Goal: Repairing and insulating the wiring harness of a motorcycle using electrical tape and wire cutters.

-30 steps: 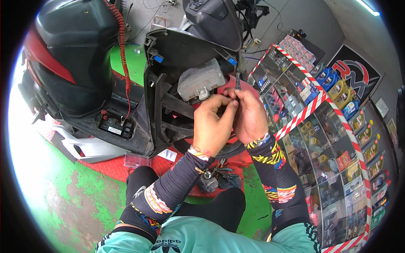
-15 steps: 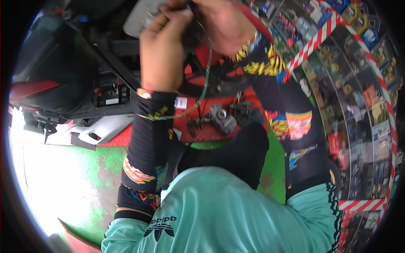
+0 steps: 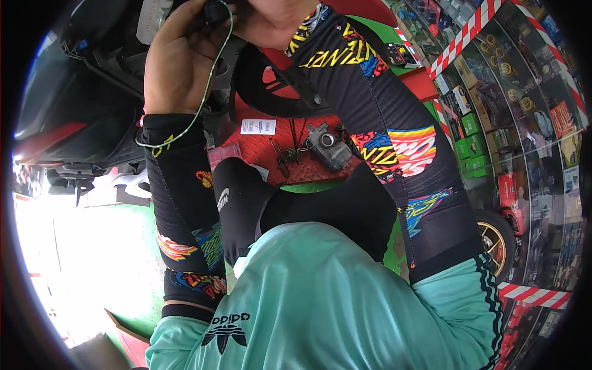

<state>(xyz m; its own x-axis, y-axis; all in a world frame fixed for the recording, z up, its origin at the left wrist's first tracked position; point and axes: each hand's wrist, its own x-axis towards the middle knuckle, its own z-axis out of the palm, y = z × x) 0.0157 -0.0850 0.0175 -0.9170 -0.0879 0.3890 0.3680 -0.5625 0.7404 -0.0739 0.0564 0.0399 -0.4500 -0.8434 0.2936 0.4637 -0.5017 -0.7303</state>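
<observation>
Both my hands are raised to the top edge of the view, close together at a small black part (image 3: 216, 11) with a thin green-white wire (image 3: 206, 92) trailing from it. My left hand (image 3: 179, 61) curls around the part and the wire, which loops down over my wrist. My right hand (image 3: 271, 15) is mostly cut off by the frame edge; its fingers press at the same part. Both arms wear black sleeves with bright prints. Behind the hands is the opened body of a black scooter (image 3: 80, 105).
On the red floor plate (image 3: 259, 154) below lie a grey carburettor (image 3: 330, 145), small springs and a white card (image 3: 258, 126). A glass display case (image 3: 524, 123) with red-white striped edging stands at the right. A gold wheel rim (image 3: 493, 240) is beside my knee.
The view has tilted further down toward my chest and knees. My hands have risen to the top edge, still together on the wired part.
</observation>
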